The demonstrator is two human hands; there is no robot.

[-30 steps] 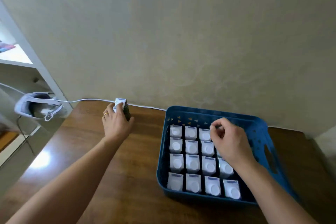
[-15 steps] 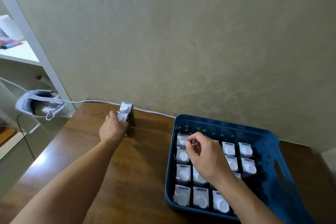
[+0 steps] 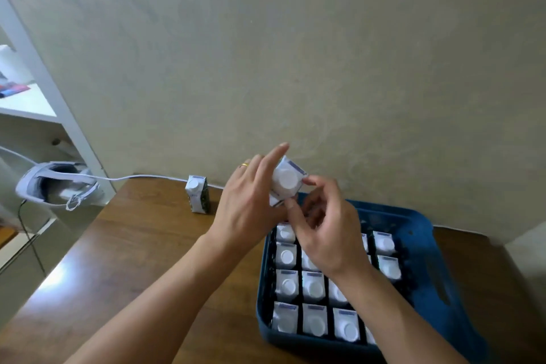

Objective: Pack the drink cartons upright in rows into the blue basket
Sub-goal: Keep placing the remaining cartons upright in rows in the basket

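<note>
I have one drink carton [image 3: 286, 183] held up between both hands above the far left corner of the blue basket [image 3: 425, 233]. My left hand [image 3: 251, 210] wraps its left side, fingers curled behind it with the index finger pointing up past the top edge, and a gold ring [image 3: 244, 164] shows on that hand. My right hand [image 3: 328, 233] pinches the carton from the right and below, thumb tip at its lower edge and a fingertip at its right corner. The carton is tilted so that its white top with the round seal faces me; a bluish strip of print runs along one edge, too blurred for me to read.

Below the hands, the basket sits on the brown wooden table [image 3: 133, 260] and holds packed cartons [image 3: 313, 289] standing upright in rows, white tops up, each with the same small blue strip that I cannot make out. My right wrist hides part of the middle rows.

One more carton [image 3: 197, 193] stands upright on the table near the wall, well apart from the basket; its dark patterned side carries no legible brand. A white cable [image 3: 141, 177] runs along the table's far edge to a white headset [image 3: 56, 183] at the left, beside a white shelf [image 3: 38, 83].
</note>
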